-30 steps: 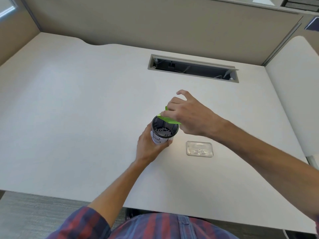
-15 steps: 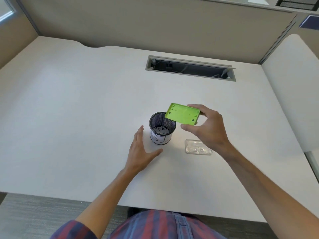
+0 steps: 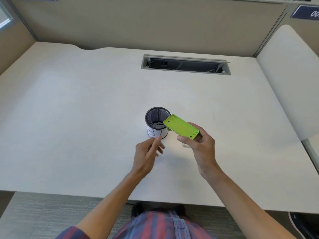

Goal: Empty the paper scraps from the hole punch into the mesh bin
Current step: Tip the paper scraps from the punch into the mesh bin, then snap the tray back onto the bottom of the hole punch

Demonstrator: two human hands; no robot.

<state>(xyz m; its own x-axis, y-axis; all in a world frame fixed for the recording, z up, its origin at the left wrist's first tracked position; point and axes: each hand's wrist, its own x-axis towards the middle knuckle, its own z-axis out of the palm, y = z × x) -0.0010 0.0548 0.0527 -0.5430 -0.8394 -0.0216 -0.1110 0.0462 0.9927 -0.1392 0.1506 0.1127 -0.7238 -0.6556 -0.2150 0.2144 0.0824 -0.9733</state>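
The punch (image 3: 181,127) is pinched at its near end by the right hand (image 3: 200,147), underside up, its far end over the bin (image 3: 157,118) rim. Light, stiff plastic, probably slick; edge grips suit it. The left hand (image 3: 146,156) is loosely open, empty.

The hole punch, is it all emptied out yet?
Mostly, it looks like. Done: little paper scraps already lie at the bottom of the mesh bin. In hand: the right hand holds the green hole punch, underside up, beside the bin's rim; the left hand is empty. Left: I can't see inside the punch, so some scraps may remain.
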